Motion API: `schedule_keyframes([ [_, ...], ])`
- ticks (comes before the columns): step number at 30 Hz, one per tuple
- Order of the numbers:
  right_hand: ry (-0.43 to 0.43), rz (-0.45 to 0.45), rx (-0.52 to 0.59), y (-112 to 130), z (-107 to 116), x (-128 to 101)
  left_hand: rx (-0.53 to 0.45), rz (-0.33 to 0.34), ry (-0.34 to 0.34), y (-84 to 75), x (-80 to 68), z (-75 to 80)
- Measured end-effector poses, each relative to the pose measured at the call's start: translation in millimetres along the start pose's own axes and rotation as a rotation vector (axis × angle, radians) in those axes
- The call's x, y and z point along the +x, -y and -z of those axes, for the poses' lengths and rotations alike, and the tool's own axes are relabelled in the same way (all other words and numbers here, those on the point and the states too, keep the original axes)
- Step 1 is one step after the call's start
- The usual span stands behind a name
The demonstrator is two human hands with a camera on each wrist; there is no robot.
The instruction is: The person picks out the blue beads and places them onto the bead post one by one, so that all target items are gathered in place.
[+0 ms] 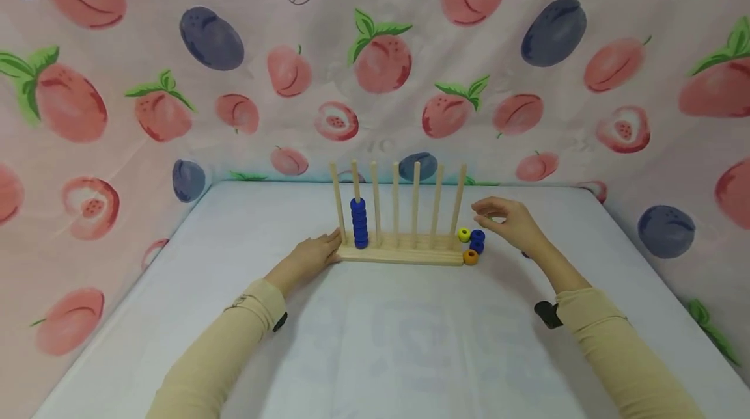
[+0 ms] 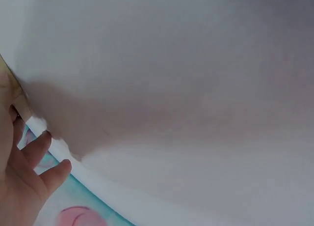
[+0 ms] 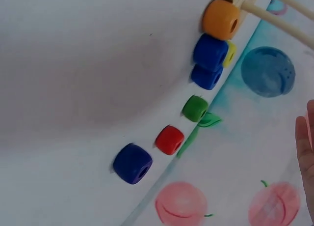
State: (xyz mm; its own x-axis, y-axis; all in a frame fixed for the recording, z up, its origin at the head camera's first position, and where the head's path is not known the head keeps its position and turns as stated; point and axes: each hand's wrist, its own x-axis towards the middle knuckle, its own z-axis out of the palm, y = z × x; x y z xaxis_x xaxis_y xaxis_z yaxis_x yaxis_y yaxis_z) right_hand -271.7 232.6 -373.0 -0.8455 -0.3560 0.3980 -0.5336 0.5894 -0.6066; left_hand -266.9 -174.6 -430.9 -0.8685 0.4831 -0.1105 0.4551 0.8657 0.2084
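Note:
A wooden bead rack [image 1: 401, 255] with several upright pegs stands on the table; a stack of blue beads [image 1: 360, 224] fills part of its second peg from the left. My left hand [image 1: 307, 256] grips the left end of the base, its other fingers spread in the left wrist view. Beyond the rack's right end hovers my right hand [image 1: 515, 224], fingers loosely bent and nothing seen between them. Below it, an orange bead [image 1: 471, 257], a yellow bead [image 1: 464, 234] and two blue beads [image 1: 477, 241] cluster against the base.
In the right wrist view a green bead [image 3: 195, 108], a red bead [image 3: 170, 140] and a dark blue bead [image 3: 132, 163] lie apart from the cluster. White cloth covers the table [image 1: 375, 328]. A fruit-print sheet [image 1: 328, 81] hangs behind the table.

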Motion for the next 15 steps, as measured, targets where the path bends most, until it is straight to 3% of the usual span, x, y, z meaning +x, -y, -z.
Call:
schedule_keyframes([
  [5, 0.029, -0.059, -0.012, -11, 8, -2, -0.019, -0.013, -0.015, -1.3, 1.0, -3.3],
  [15, 0.188, -0.128, -0.069, -33, 3, -3, -0.075, -0.052, -0.038, 2.2, 1.1, -0.7],
])
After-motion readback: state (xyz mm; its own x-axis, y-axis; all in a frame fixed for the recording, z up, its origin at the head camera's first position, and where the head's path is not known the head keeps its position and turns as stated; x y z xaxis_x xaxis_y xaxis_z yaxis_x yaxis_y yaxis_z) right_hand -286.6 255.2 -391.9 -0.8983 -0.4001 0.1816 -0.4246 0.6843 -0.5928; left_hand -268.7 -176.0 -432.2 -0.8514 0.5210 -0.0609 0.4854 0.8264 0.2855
